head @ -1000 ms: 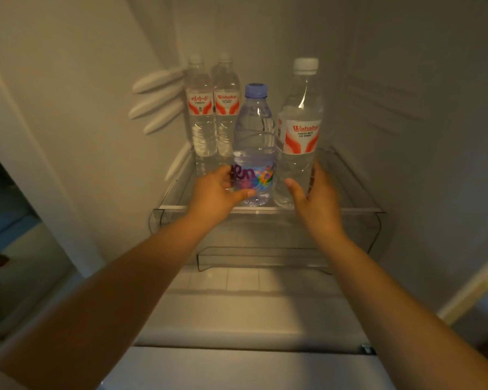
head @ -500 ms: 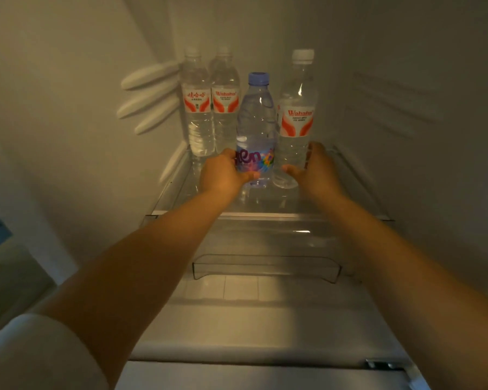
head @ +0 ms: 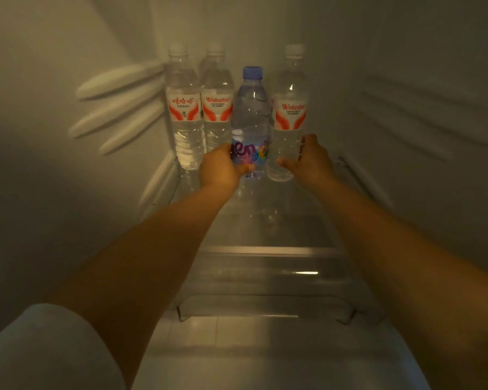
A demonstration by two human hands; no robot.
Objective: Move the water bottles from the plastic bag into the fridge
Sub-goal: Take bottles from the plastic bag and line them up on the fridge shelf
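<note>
Both my arms reach deep into the fridge over its glass shelf (head: 268,250). My left hand (head: 219,168) grips the base of a blue-capped bottle (head: 250,108) with a colourful label, standing upright on the shelf. My right hand (head: 307,161) holds the lower part of a white-capped bottle with a red label (head: 290,108), upright just right of it. Two more red-label bottles (head: 184,108) (head: 217,108) stand side by side at the back left. The plastic bag is out of view.
White ribs (head: 119,105) stick out of the fridge's left wall beside the bottles. A clear drawer (head: 265,308) sits under the shelf. The right wall (head: 420,122) has moulded ridges. Open shelf space lies in front of the bottles and to their right.
Both hands have pushed their bottles further back along the shelf, close to the two bottles at the rear. My view has moved deeper into the fridge.
</note>
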